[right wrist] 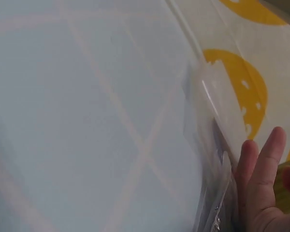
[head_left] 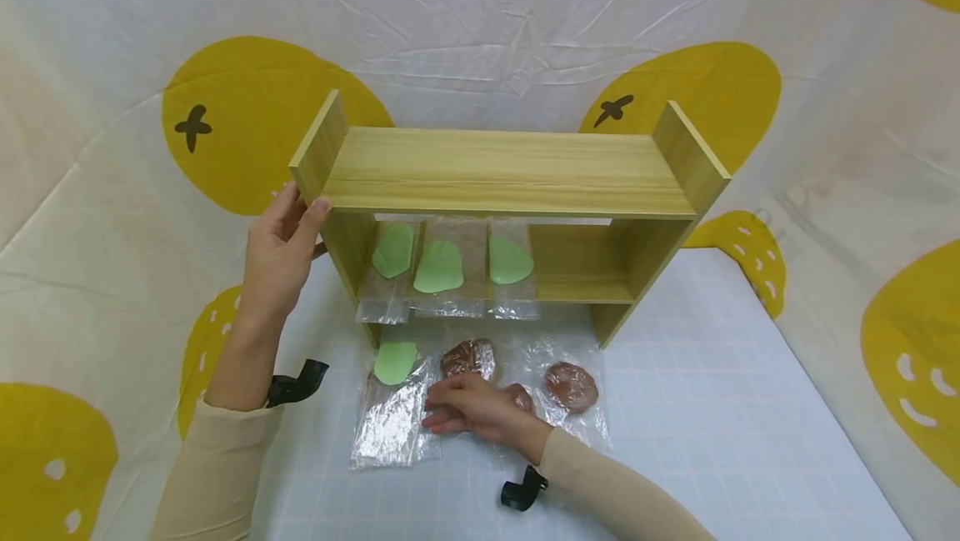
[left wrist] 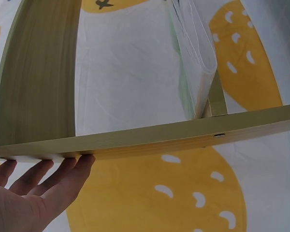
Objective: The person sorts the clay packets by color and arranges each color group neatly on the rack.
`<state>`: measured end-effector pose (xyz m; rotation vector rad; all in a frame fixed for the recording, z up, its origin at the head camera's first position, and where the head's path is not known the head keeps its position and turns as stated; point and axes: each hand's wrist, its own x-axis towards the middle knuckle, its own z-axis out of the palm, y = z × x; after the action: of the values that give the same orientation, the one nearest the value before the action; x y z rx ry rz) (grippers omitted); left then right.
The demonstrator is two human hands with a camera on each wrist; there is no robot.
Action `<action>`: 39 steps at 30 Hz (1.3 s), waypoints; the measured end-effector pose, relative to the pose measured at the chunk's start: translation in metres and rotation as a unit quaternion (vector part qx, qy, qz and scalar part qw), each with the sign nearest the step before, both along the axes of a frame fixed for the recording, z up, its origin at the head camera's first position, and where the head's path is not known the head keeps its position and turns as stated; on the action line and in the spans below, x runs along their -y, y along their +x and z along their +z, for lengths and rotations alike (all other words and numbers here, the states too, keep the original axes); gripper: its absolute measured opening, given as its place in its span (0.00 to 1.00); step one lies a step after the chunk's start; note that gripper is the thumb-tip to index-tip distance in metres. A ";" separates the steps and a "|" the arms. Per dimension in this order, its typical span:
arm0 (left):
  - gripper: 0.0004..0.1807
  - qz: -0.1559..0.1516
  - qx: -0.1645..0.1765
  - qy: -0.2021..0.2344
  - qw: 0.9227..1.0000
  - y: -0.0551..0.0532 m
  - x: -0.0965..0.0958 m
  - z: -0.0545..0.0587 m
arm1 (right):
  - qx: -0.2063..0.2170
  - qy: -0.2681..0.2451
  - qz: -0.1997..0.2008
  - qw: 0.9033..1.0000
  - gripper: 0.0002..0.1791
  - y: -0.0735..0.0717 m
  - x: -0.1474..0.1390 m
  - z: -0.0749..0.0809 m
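Three clear bags, each with a green piece in it, lie side by side on the middle board of a wooden shelf. Their lower ends stick out past the board's front edge, and the board is bare to their right, up to the right side panel. A fourth bag, also holding a green piece, lies on the table in front of the shelf's left foot. To its right, more plastic bags hold three brown pieces, one partly covered by the right hand. That hand is over the bags with its fingers straight and spread from the thumb; whether they touch the plastic I cannot tell. The left hand grips the left side panel, thumb at its front edge, fingers against its outer face. Bare tabletop stretches right to the table's slanting edge.
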<state>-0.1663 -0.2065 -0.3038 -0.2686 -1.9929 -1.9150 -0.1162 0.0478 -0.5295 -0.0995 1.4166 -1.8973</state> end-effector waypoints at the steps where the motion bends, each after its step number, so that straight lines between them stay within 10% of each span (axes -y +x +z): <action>1: 0.27 0.000 0.000 0.000 1.000 0.000 0.000 0.000 | -0.001 0.005 -0.003 1.000 0.19 0.000 0.001 0.001; 29: 0.28 0.002 0.005 -0.001 1.000 0.001 0.000 0.001 | -0.051 0.059 -0.122 0.989 0.03 -0.001 0.018 0.011; 39: 0.27 0.005 0.010 -0.004 1.000 0.001 -0.001 0.001 | -0.032 0.070 -0.094 0.993 0.23 -0.004 0.001 0.011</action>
<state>-0.1649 -0.2056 -0.3033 -0.2437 -2.0117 -1.9104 -0.1202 0.0464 -0.5188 0.0436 1.6476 -1.9530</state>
